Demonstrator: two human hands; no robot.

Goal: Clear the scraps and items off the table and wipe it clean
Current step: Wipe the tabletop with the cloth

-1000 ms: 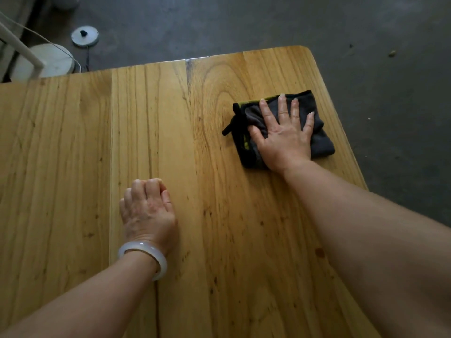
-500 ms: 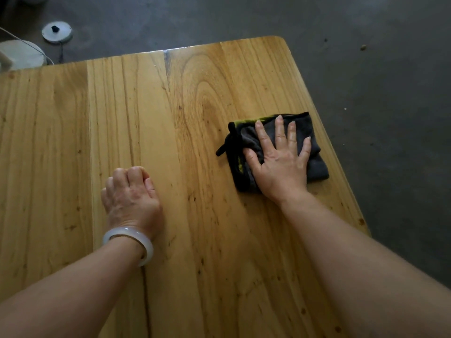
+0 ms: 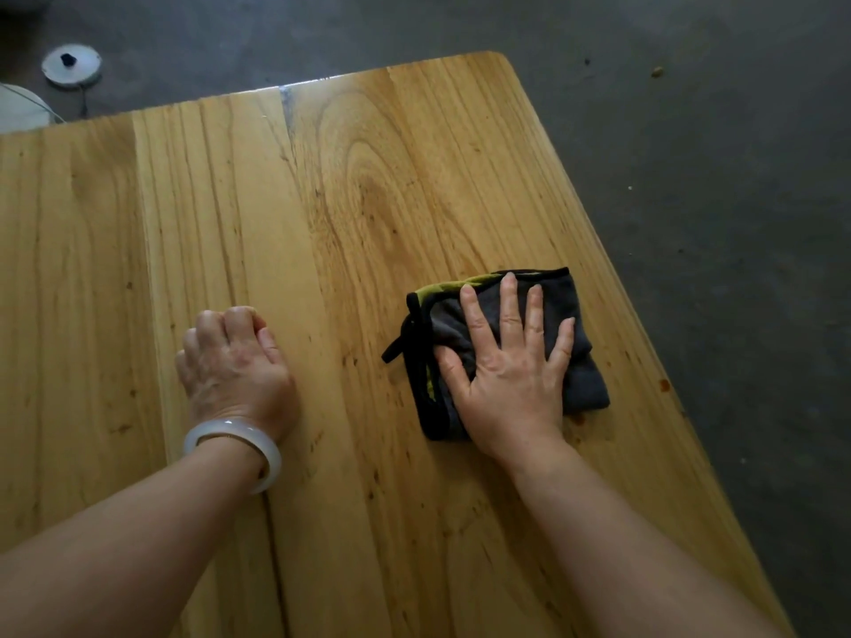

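— Wooden planks [image 3: 350, 522] run bare right up to the near edge, no scraps left on them that I can see. So where's the wiping at?

— On the right side. Her right hand [image 3: 509, 370] lies flat, fingers spread, palm pressing the folded grey cloth [image 3: 582, 384] onto the table. It's pushing down on it, not pinching it.

— And the other one?

— The left hand [image 3: 235, 361], with the white bangle [image 3: 232, 446], is curled into a loose fist resting on the boards, holding nothing I can see. It's well left of the cloth, so the right hand does the work.

— Which way should the cloth travel?

— Reddish spots [image 3: 664, 385] sit just right of it, near the table's right edge. Beyond it, the far corner [image 3: 492, 62] looks bare. I'd guess rightward first.
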